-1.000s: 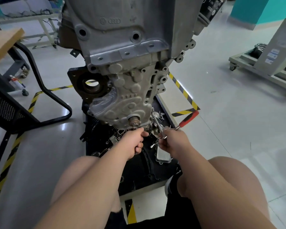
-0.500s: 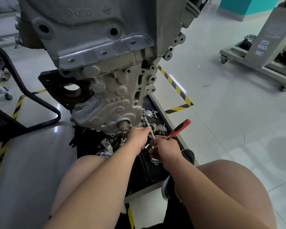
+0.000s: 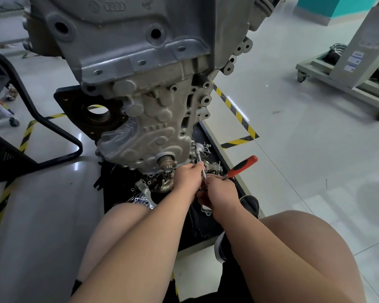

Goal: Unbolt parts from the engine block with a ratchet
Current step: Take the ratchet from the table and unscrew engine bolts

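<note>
While the engine block [image 3: 140, 62] stands over a black tray [image 3: 208, 228] of loose metal parts, the left hand [image 3: 187, 177] pinches the steel extension bar [image 3: 200, 161] running up to the block's lower right edge, and the right hand [image 3: 220, 191] grips the red-handled ratchet [image 3: 242, 166] near its head.

The floor [image 3: 304, 149] is pale, glossy tile with thin joints, and soft glints of light [image 3: 79, 137] show on it at the left. Yellow-and-black tape [image 3: 239, 112] crosses it on the right, running far to near and turning a corner. A second strip [image 3: 26, 136] lies on the left. A black tube-frame chair [image 3: 42, 119] with a mesh panel [image 3: 0, 154] stands on the left. Far right, a grey cart [image 3: 341, 88] sits on casters [image 3: 301, 76]. Beyond it is a teal wall [image 3: 315, 7].
</note>
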Demonstrator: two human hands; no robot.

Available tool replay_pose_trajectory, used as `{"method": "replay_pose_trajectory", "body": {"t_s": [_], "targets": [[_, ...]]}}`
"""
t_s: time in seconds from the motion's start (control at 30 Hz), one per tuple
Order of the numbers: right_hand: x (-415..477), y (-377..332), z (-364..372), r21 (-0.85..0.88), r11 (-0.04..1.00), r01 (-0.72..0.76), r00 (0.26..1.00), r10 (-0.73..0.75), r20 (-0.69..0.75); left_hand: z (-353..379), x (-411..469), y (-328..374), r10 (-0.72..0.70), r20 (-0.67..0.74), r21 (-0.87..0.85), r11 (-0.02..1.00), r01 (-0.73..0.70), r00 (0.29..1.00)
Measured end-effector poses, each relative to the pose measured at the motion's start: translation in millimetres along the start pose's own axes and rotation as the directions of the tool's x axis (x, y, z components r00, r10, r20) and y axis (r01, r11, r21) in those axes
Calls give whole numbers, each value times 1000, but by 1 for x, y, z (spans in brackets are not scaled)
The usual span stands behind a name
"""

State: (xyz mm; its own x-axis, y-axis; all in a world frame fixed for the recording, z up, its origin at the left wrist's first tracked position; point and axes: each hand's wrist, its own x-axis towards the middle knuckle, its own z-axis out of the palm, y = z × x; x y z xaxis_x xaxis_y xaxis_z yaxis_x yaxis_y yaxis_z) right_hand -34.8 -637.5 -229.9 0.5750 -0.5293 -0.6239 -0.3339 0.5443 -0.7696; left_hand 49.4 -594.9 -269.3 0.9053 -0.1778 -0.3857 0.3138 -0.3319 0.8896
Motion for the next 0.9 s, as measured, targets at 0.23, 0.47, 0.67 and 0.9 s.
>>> {"method": "replay_pose_trajectory", "body": {"t_s": [0.23,0.47,0.67,0.9], "targets": [[-5,2,0,-10,1000,2,1000,-2,-27,2,-9,-2,-3,-65,-68,998,-2,998],[-6,2,1,-53,999,-9,999,7,-46,-1,-16,1,-67,-31,-100,993,64,997],[-8,-1,3,-72,997,17,999,-21,-47,0,-13,3,-87,-2,-106,991,87,996],[-8,2,5,-346,915,206,973,-229,-27,2,-13,0,-47,-44,-109,993,42,998]]}}
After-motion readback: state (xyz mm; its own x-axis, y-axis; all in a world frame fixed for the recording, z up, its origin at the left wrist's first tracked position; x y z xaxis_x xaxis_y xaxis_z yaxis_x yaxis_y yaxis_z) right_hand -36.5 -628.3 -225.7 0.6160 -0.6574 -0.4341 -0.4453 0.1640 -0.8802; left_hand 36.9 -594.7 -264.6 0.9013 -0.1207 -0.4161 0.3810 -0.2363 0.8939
